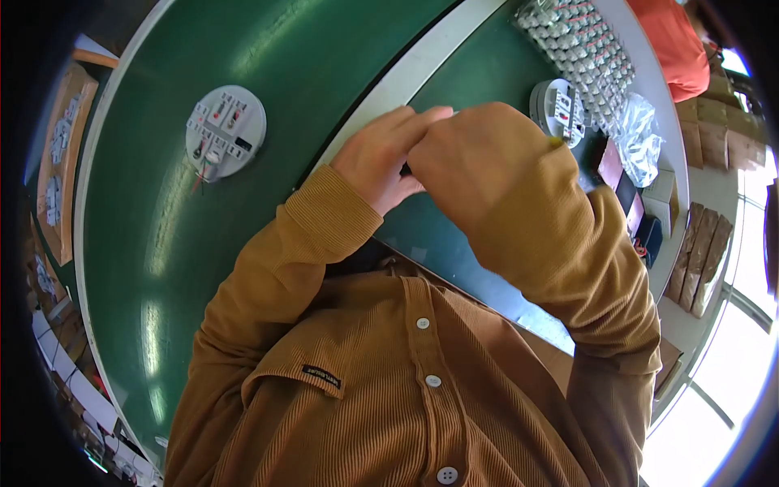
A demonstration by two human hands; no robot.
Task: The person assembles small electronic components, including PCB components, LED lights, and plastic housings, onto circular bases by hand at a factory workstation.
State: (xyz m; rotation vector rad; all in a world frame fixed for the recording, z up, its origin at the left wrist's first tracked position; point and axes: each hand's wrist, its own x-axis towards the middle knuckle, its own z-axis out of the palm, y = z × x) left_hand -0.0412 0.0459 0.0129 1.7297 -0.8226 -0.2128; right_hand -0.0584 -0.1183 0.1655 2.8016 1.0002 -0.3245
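Observation:
My left hand (381,154) and my right hand (466,158) meet above the pale divider between the two green surfaces. Both have curled, closed fingers pressed together. A small dark bit shows in the gap between them, but what they hold is hidden by the back of my right hand. Just beyond my right wrist stands a round white unit (558,112) with small parts on its top. Further left, a similar round white disc (226,134) with small components and thin wires lies on the green belt (284,73), apart from my hands.
At the far right sits a tray of several small silvery parts (580,53), with a clear plastic bag (639,138) and a small white box (661,199) near it. A person's orange sleeve (669,45) shows behind. A wooden tray (61,162) of white pieces is at the left edge.

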